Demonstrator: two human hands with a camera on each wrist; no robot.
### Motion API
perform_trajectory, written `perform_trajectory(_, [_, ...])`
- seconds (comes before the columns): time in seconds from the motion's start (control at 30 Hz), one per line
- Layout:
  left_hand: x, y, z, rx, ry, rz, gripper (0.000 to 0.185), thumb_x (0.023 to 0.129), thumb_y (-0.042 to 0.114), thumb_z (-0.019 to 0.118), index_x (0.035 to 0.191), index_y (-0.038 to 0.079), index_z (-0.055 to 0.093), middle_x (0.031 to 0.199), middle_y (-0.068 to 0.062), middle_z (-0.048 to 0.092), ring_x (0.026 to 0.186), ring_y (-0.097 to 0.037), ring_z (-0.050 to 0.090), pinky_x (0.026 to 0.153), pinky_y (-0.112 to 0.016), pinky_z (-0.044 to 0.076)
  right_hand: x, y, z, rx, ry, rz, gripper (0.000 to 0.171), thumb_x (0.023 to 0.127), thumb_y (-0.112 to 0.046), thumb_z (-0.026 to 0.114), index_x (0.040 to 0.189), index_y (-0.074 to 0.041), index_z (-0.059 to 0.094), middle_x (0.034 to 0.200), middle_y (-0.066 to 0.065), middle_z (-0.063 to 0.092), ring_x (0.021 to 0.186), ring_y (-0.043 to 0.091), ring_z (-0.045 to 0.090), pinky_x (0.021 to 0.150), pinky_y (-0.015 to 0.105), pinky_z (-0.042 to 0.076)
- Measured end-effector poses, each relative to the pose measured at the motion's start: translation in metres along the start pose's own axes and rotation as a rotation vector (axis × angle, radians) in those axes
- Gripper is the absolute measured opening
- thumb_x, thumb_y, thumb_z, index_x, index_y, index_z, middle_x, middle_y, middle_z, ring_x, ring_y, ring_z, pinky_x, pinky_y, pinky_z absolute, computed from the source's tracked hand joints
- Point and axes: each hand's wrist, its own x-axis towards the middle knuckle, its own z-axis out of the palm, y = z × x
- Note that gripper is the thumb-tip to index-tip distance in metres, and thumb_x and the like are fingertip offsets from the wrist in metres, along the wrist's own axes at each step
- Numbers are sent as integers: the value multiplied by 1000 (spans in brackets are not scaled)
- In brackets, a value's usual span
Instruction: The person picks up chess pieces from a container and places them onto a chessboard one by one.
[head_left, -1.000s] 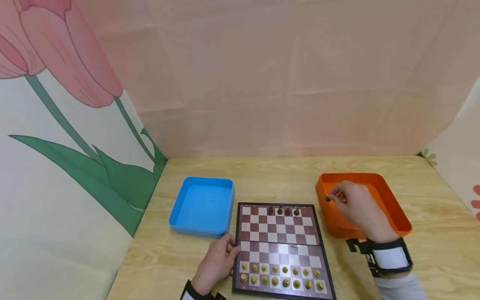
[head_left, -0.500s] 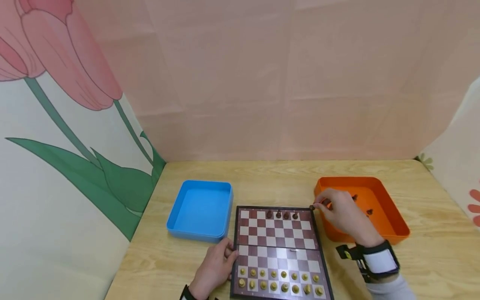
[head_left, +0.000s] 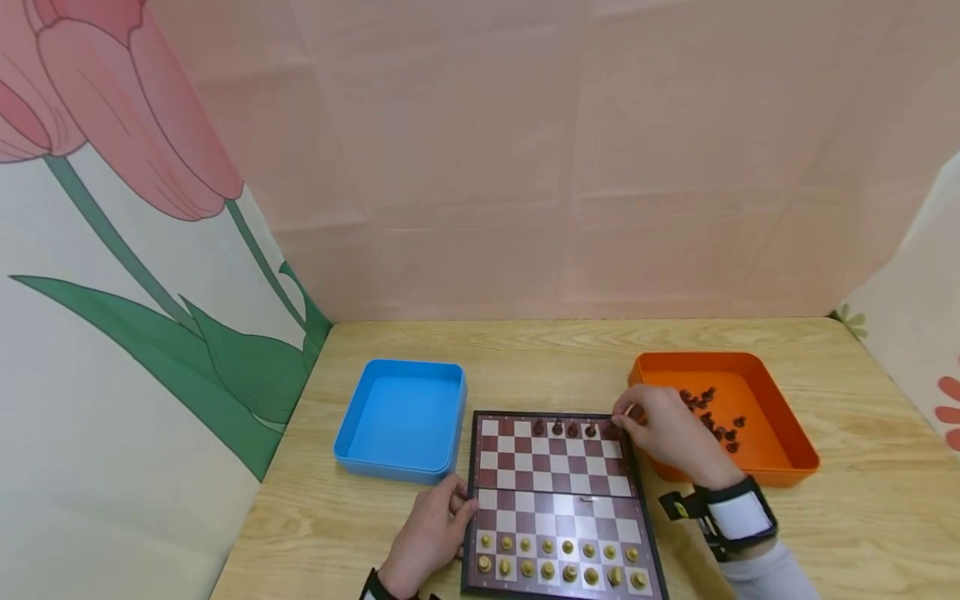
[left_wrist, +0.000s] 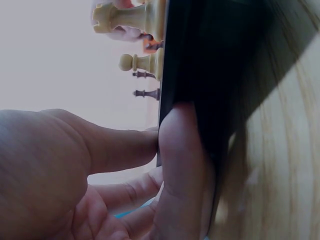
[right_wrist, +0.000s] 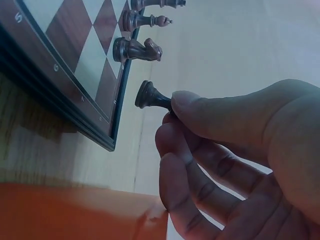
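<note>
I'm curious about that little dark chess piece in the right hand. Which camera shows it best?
The right wrist view: the dark piece is large and sharp, pinched by the right hand just off the chessboard corner. In the head view the hand hides it. The left wrist view does not show it.

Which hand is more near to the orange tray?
The right hand, holding a dark piece beside the orange tray. The left hand rests across the chessboard, at its left edge.

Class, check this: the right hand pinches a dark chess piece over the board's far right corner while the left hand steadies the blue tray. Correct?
Not quite. The left hand steadies the chessboard at its left edge, not the blue tray, as the head view shows. The rest holds.
</note>
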Motion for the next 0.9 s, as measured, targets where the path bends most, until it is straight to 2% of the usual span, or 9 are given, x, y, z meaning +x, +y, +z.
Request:
perform_trajectory(0.33, [0,0,1,6,-3,-27,8,108,18,65,108,10,62,83,-1,66,67,-17,65,52,-31,56,1,4,7,-43,0,-29,9,91,0,82,90,-7,77,84,3,73,70,11,61,59,25,53])
perform_trajectory(0.53, [0,0,1,7,-5,-22,8,108,18,65,107,10,62,83,0,66,67,-17,65,52,-30,56,0,3,9,-78,13,-43,10,89,0,83,89,-7,77,84,3,73,68,11,58,59,26,51])
perform_trajectory(0.9, [0,3,1,9,-4,-38,8,108,17,64,108,10,62,83,-1,66,67,-17,65,52,-31,56,3,2,13,-88,-10,-11,8,90,-3,84,90,-8,78,84,3,74,69,11,60,58,27,52])
